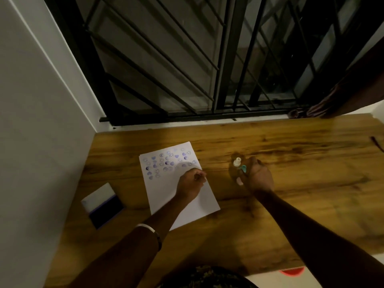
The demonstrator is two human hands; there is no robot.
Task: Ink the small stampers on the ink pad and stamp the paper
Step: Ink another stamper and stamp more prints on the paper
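Left hand (190, 183) is curled shut on the stamped paper (180, 196), pinning it. Right hand (257, 177) grips small stampers (239, 165) above the bench (301, 163). Ink pad (104, 205) sits off left.

Paper (182, 196) sits mid-table (291, 215), ink pad (104, 206) off to its left, left hand (190, 185) on the sheet, right hand (258, 176) just right of it among small stampers (239, 165).

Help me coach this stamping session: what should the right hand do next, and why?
Probably carry a stamper to the ink pad. The right hand is closed among the small stampers beside the paper, whose upper part is already stamped; the left hand steadies the sheet.
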